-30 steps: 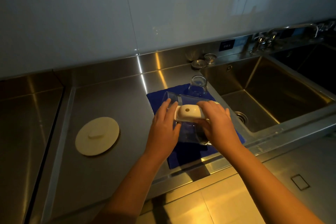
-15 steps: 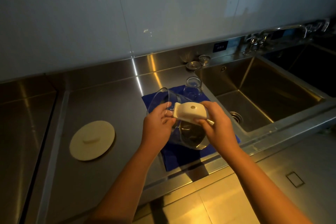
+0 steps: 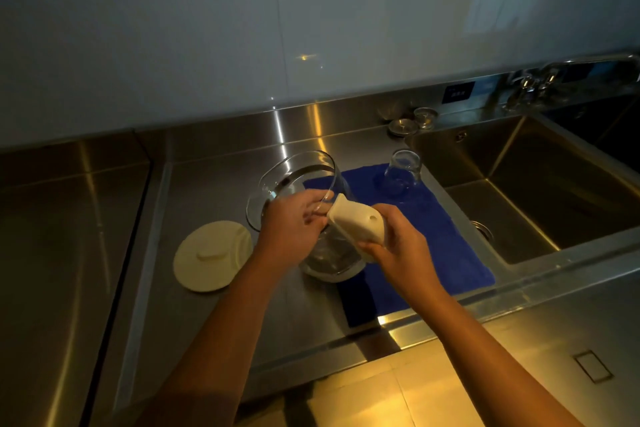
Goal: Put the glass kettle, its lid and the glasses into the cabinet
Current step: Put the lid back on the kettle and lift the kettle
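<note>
One kettle (image 3: 287,180), one lid (image 3: 213,256) and one glass (image 3: 403,173) are in view, with two hands on the kettle. Two small round pieces sit on the far ledge; what they are is unclear.

Half a second ago the kettle hung over the blue cloth (image 3: 443,236). Now it is farther left, over the cloth's left edge and the bare steel counter (image 3: 214,184), close to the lid. Its mouth has swung toward the far left.

The kettle is clear glass, wide-mouthed and tilted, with a cream handle (image 3: 356,224) that has a small hole in it. Whether its base touches the counter cannot be told.

The left hand (image 3: 294,229) curls its fingers on the glass wall beside the handle. The right hand (image 3: 398,250) wraps round the handle's lower end.

The lid, a cream disc with a raised grip, lies flat on the counter just left of the kettle. The glass stands upside down on the far end of the cloth, beside the sink (image 3: 554,191).
</note>
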